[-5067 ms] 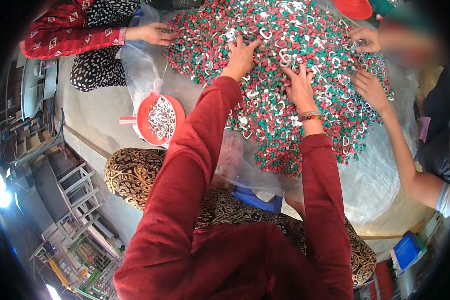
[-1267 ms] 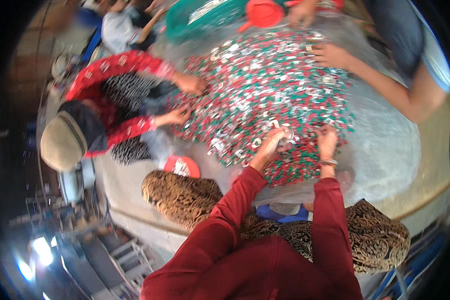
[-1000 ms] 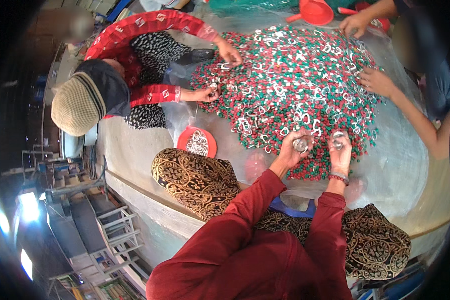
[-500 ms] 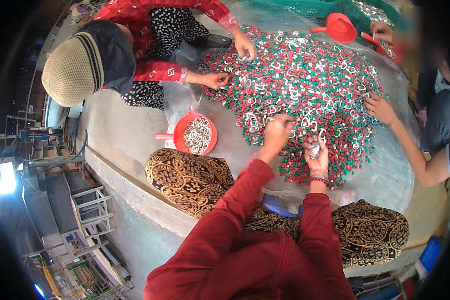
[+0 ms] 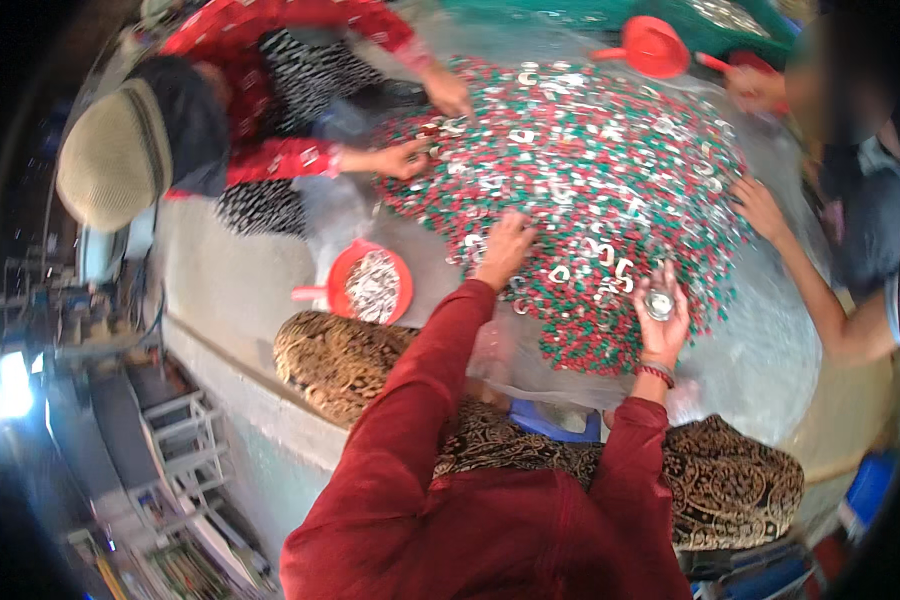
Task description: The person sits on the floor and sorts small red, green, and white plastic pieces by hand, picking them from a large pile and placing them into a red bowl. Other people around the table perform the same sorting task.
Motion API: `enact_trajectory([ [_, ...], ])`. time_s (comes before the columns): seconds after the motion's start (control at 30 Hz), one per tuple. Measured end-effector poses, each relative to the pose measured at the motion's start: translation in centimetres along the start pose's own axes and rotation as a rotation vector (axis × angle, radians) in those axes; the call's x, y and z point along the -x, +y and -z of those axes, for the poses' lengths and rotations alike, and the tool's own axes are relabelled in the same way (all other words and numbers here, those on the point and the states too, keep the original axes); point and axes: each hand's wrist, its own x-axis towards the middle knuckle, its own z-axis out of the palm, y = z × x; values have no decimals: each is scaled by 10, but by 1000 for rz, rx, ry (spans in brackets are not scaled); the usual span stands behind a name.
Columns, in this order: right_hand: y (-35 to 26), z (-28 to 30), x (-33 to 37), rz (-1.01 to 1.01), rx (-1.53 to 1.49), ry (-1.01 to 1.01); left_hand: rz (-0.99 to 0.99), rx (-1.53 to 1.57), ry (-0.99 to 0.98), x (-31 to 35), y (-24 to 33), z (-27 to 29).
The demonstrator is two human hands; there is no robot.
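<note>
A wide pile of small red, green and white pieces (image 5: 590, 345) lies on a clear plastic sheet, with many silver-white open metal rings (image 5: 605, 252) mixed in. My left hand (image 5: 507, 246) is at the near left part of the pile, fingers curled down, and motion blur hides what may be in them. Over the near right part, my right hand (image 5: 670, 325) is turned palm up and cupped around shiny silver metal rings (image 5: 658, 304). A red beaded bracelet circles that wrist.
To the left stands a red handled scoop (image 5: 406, 290) filled with metal rings. Another red scoop (image 5: 655, 48) lies at the far right, near a green basket (image 5: 570, 14). A co-worker's hands (image 5: 402, 160) work at the left edge; another person's hand (image 5: 760, 207) rests at the right.
My left hand has moved left, away from my right hand. My right hand has shifted slightly right, its palm more exposed. The whole view has shifted a little.
</note>
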Motion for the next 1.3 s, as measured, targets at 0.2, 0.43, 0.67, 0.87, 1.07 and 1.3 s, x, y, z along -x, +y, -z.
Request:
enact_trajectory([
  [0.2,41,-8,-10,-82,-146,158,667,392,271,-28,58,8],
  [0.43,75,45,-41,-249,-161,91,132,380,-17,-46,156,58],
  [0.67,73,53,-63,-149,-61,299,486,464,275,-40,131,88],
  [0.87,5,-29,-189,-22,-204,280,721,525,304,-17,79,70],
  [1.07,-185,-251,-295,112,-101,-10,628,467,235,-25,87,61],
  [1.3,-149,-103,-241,174,133,251,657,502,202,-33,96,42],
])
